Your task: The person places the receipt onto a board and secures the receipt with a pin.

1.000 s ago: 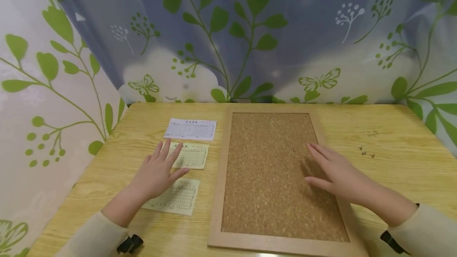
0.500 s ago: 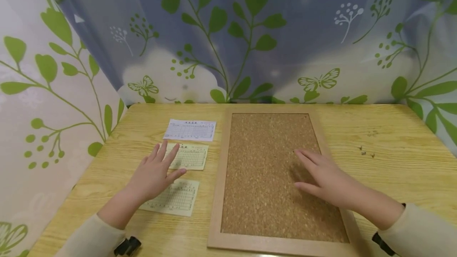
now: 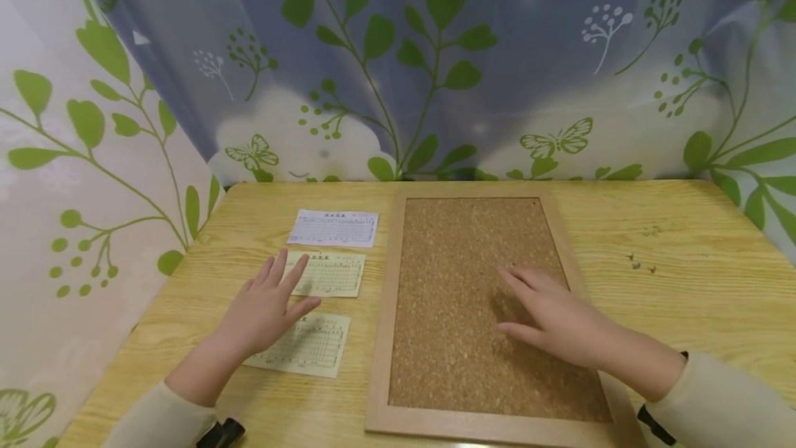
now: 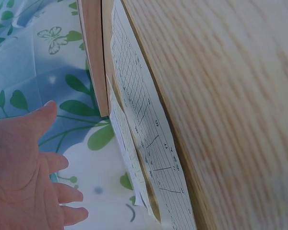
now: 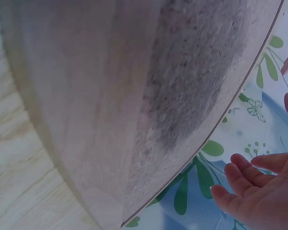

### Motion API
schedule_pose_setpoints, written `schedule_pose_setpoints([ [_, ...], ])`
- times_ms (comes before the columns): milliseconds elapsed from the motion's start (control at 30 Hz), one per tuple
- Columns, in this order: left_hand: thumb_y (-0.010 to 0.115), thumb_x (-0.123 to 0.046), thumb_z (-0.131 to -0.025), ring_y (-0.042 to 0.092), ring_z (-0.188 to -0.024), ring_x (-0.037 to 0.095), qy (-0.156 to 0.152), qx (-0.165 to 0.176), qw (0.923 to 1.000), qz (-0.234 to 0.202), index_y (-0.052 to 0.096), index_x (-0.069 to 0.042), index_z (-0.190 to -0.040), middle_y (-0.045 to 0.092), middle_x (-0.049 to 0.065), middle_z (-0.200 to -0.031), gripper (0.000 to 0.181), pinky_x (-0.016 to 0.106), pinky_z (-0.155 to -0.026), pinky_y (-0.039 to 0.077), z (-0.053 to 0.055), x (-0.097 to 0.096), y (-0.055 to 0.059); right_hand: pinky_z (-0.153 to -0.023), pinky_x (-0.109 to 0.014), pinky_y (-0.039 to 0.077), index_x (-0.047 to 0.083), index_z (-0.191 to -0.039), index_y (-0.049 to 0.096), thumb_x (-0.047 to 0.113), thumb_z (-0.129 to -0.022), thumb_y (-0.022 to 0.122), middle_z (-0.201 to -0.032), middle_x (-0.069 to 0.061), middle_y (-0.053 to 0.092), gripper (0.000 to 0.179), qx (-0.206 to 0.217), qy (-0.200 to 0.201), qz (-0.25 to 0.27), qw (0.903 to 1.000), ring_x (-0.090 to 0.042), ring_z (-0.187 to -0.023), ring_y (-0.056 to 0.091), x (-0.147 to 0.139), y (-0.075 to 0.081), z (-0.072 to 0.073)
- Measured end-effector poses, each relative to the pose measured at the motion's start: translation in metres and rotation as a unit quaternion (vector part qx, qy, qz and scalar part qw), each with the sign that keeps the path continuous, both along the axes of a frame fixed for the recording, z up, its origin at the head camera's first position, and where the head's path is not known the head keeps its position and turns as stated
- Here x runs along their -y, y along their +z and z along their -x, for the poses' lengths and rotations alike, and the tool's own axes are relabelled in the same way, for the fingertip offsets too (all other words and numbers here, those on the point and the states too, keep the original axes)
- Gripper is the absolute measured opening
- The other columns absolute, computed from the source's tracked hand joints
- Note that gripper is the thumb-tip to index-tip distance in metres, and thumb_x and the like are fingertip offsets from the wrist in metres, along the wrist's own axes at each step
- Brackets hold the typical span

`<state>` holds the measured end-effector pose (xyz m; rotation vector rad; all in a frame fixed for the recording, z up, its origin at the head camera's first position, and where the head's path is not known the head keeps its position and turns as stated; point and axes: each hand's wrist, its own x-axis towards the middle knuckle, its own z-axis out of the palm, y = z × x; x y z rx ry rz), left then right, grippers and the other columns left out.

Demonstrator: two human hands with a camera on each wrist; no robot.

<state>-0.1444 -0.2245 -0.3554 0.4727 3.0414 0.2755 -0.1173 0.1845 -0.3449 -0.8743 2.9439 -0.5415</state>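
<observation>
We see both hands empty, fingers loosely straight and thumbs apart: the left hand (image 3: 258, 313) hovers over the lower slip (image 3: 320, 348) and middle slip (image 3: 332, 276), the right hand (image 3: 553, 316) over the cork board (image 3: 460, 247). The board lies on the bench (image 3: 715, 303), right of these and the white slip (image 3: 334, 229). We judge a low sweep could drag the loose papers askew, and the right arm could scatter the small bits (image 3: 636, 266), likely pins, or get pricked. We cannot read the print, and the left hand covers parts of two slips.
</observation>
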Motion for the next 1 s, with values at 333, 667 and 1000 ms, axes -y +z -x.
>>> schedule_pose_setpoints([
  [333,0.046,-0.051,-0.094,0.013,-0.133,0.050,0.008,-0.002,1.0000,0.001,0.023,-0.006,-0.148,0.009,0.030,-0.149,0.075,0.067,-0.097,0.023,-0.003,0.010,-0.003,-0.098,-0.054,0.035,-0.005,-0.142,0.032,0.035,-0.089,0.063,-0.138,-0.024,0.040,0.072,0.007,0.016,-0.004,0.9998,-0.041,-0.125,0.038,0.013,-0.001,-0.001],
  [667,0.043,-0.055,-0.093,0.013,-0.133,0.050,0.016,0.013,0.9998,-0.005,0.022,-0.005,-0.148,0.008,0.029,-0.150,0.077,0.068,-0.096,0.022,-0.004,0.012,-0.002,-0.097,-0.051,0.038,-0.004,-0.141,0.034,0.037,-0.089,0.063,-0.134,-0.020,0.043,0.073,0.003,0.027,-0.014,0.9995,-0.037,-0.123,0.042,0.020,-0.005,-0.002],
  [1000,0.043,-0.055,-0.093,0.016,-0.132,0.051,0.021,0.011,0.9997,0.001,0.023,-0.005,-0.148,0.010,0.031,-0.149,0.077,0.069,-0.094,0.024,-0.004,0.015,-0.005,-0.099,-0.051,0.036,-0.003,-0.141,0.035,0.037,-0.089,0.062,-0.137,-0.019,0.042,0.071,0.025,0.032,-0.016,0.9991,-0.037,-0.125,0.040,0.029,0.000,-0.003],
])
